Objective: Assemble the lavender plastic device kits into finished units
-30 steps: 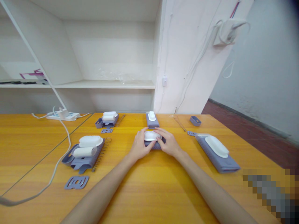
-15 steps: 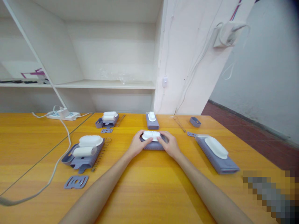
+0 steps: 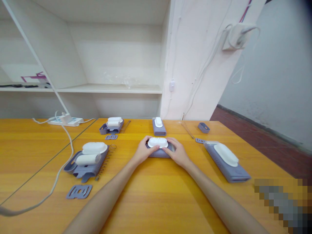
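Note:
Ahead of me in the middle of the table, a white oval piece (image 3: 158,142) with a bumpy or bristly top sits on a purple-grey plastic housing (image 3: 159,153) that lies flat. My left hand (image 3: 145,150) curls round the left end, its thumb pressed to the front of the white piece. From the other side my right hand (image 3: 179,151) does the same, thumb against the piece's front right edge and fingers behind. The fingers partly hide both ends of the housing. Whether they also grip it I cannot tell.
At left lie a housing with white parts (image 3: 88,162), a coil spring (image 3: 105,162) and a slotted plate (image 3: 79,191). Another set (image 3: 113,124) sits farther back. Housings with white ovals stand behind (image 3: 159,128) and right (image 3: 227,162). A cable (image 3: 60,169) crosses the left side.
My right thumb has slid slightly down and left along the front edge of the white oval piece. Both hands otherwise stay in place around it.

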`<state>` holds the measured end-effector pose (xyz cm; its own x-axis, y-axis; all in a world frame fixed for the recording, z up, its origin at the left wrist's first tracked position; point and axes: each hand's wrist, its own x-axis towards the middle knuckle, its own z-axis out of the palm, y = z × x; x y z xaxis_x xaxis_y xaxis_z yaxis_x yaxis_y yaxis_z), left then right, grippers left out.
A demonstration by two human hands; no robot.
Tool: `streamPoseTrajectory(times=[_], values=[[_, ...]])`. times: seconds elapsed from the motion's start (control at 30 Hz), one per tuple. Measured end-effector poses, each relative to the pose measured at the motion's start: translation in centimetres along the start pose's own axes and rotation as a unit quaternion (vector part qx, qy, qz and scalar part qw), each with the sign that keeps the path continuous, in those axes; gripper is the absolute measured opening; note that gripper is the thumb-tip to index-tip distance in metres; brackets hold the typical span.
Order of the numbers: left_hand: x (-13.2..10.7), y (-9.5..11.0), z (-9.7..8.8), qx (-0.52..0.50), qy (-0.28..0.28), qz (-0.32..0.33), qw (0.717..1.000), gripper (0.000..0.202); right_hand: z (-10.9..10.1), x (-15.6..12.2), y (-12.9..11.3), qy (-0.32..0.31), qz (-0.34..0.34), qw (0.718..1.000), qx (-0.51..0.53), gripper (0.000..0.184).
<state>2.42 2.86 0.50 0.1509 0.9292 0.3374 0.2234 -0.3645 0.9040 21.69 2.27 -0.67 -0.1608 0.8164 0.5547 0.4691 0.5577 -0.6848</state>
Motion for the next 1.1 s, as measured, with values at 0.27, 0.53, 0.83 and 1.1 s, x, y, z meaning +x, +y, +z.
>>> streamPoseTrajectory(times=[0.27,0.53,0.83,1.1], values=[[0.05,-0.33,-0.41,0.000,-0.019,-0.009,1.000,0.044,0.01,-0.28,-0.18,-0.004,-0.015,1.000,-0.024,0.036],[0.05,0.00,-0.32,0.011,-0.012,-0.018,1.000,0.044,-0.07,-0.25,-0.31,-0.008,-0.019,0.999,-0.032,0.035],[0.01,-0.49,-0.45,0.015,-0.010,-0.016,1.000,0.045,-0.05,-0.24,-0.51,-0.011,-0.016,0.999,-0.038,0.035],[0.17,-0.15,-0.35,0.028,-0.001,-0.014,1.000,0.036,-0.11,-0.26,-0.65,-0.007,-0.021,0.999,-0.028,0.030]])
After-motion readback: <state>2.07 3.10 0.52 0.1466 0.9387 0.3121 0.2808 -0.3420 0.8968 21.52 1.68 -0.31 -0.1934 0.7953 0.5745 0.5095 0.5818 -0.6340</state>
